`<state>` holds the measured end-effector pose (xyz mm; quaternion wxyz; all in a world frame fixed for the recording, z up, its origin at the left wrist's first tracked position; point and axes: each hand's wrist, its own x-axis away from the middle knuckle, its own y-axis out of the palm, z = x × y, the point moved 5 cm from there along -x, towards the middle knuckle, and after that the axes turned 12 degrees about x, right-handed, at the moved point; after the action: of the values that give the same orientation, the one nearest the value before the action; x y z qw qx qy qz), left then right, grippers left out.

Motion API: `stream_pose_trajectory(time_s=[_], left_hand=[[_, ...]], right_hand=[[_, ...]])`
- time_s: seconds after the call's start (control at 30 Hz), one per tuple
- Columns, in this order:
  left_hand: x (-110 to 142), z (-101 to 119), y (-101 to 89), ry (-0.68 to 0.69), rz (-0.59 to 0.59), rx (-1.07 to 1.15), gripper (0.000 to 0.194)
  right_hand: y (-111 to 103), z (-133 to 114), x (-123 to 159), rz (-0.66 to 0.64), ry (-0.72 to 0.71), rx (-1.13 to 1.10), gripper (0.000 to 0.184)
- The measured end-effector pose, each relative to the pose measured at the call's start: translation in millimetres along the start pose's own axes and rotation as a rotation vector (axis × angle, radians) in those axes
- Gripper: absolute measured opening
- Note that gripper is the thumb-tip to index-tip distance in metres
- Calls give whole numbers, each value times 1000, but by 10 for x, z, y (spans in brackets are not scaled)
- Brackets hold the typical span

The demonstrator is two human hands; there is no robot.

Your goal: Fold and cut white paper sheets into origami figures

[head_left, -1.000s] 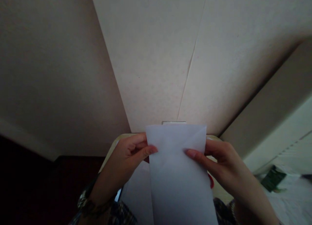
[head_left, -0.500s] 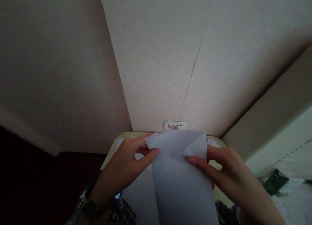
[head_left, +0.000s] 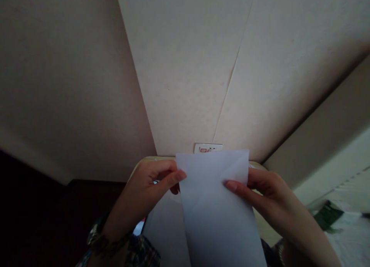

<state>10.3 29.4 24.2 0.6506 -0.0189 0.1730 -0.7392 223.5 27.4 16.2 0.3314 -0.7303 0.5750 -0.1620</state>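
Observation:
A folded white paper sheet is held upright between both hands, in front of a small light wooden table. My left hand pinches the sheet's upper left edge, thumb on the near face and fingers behind. My right hand pinches the upper right edge the same way. The top of the sheet looks flat, with a faint diagonal crease showing through near its right corner. More white paper lies on the table under the held sheet.
A white wall socket sits on the pale wall just above the table's far edge. A dark green packet lies on white bedding at the right. Dark floor fills the lower left. A watch is on my left wrist.
Half a second ago the sheet's top left corner stood bent over toward me. Now the top lies flat and straight again, and both hands have shifted slightly upward.

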Motion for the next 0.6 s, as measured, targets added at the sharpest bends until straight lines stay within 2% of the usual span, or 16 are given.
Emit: stream_pose_trajectory(time_s=[0.27,0.53,0.6], left_hand=[[-35,48,18,67,40,-5,35],[-45,-15,24,-50,183,163,20],[-56,-37,37,-73,186,197,6]], right_hand=[[12,-2,-1,-11,-4,-19,33],[10,-42,-12,-16,-56,22,33],[25,-38,-9,-39,-51,74,35]])
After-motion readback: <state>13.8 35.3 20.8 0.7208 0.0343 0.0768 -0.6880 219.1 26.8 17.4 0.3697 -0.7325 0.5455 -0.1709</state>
